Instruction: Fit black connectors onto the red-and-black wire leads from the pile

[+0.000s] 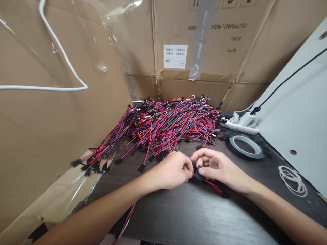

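Left grip (171, 172) pinches my red wire (213, 186) shut; right grip (217, 167) clamps black tape (199, 172) around it. From the tape roll (245, 146), both sit nearer me on the tabletop (194, 214), wire running left-right.

Both bare forearms reached in from the near edge of the dark table (178, 217) and converged over its middle. The left hand (171, 172) lay knuckles up, fingers curled in, thumb and forefinger pinched shut at its right side. The right hand (217, 166) met it fingertip to fingertip, forefinger arched above, thumb pressed beneath, the remaining fingers loosely bent toward the table.
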`<move>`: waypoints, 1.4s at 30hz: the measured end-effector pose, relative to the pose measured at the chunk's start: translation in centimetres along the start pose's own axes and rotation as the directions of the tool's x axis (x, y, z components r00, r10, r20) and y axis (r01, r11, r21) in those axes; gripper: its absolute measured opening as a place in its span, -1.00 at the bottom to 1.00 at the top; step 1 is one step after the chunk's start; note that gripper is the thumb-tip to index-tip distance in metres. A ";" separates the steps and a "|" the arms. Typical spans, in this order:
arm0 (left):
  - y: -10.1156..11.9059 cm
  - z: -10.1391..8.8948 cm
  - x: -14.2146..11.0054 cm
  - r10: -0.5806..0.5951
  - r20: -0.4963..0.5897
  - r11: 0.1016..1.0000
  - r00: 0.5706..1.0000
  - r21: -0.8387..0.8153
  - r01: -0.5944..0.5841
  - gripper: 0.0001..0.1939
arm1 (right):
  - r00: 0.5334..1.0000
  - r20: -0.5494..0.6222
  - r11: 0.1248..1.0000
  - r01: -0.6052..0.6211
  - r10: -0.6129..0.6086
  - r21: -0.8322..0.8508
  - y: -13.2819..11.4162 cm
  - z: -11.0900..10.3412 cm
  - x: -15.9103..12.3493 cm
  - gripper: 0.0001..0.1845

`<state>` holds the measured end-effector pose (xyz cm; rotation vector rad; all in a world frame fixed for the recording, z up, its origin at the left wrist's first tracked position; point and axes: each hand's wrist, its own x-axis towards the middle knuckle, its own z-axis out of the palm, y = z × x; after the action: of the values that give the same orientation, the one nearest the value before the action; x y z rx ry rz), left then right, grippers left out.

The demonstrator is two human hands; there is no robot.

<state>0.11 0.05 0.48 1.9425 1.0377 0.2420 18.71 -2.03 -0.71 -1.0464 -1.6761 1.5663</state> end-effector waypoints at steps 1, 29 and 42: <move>0.0 0.0 0.0 0.005 0.001 1.000 1.000 0.009 -0.005 -0.83 | 1.000 0.004 1.000 -0.001 0.001 0.009 0.0 0.0 0.0 -0.66; 0.1 -0.1 -0.5 0.145 0.056 0.970 0.988 0.190 -0.153 -0.82 | 0.997 0.068 0.963 -0.023 0.043 -0.269 -0.2 0.3 -0.3 -0.77; 0.7 -0.5 -0.3 0.076 0.050 0.992 0.996 0.101 -0.081 -0.82 | 0.999 0.028 0.977 -0.033 0.040 -0.212 0.1 0.4 -0.1 -0.71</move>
<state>0.06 -0.10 1.37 2.0748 0.9612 0.1901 18.48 -2.31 -0.80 -1.1699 -1.8869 1.4579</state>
